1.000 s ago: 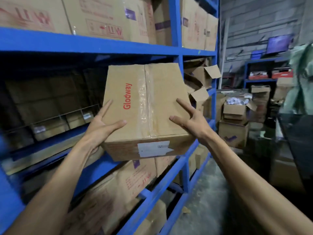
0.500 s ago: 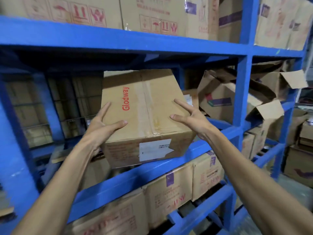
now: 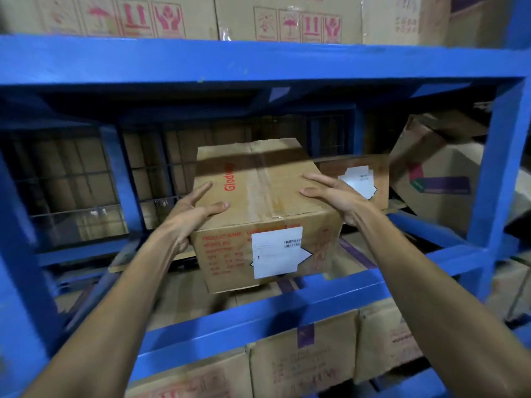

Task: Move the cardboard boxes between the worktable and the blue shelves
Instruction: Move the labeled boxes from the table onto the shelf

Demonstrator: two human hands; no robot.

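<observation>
Blue shelves [image 3: 258,64] frame box [image 3: 258,202] gripped between left hand [image 3: 191,214] and right hand [image 3: 340,198]

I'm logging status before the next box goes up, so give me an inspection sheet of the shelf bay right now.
Surface: blue metal shelf frame; worktable not in view.
Job's things: brown taped cardboard box with red lettering and a white label, held at the middle bay opening, tilted; whether it rests on the shelf cannot be told.
Clutter: second brown cardboard box with a white label just right of it; crumpled cardboard box with a purple mark farther right; stacked cartons above and below.
Grippers: left hand and right hand grip the box's sides, fingers spread on top.
Cables: nothing seen.
Surroundings: wire mesh behind the bay, dim.
</observation>
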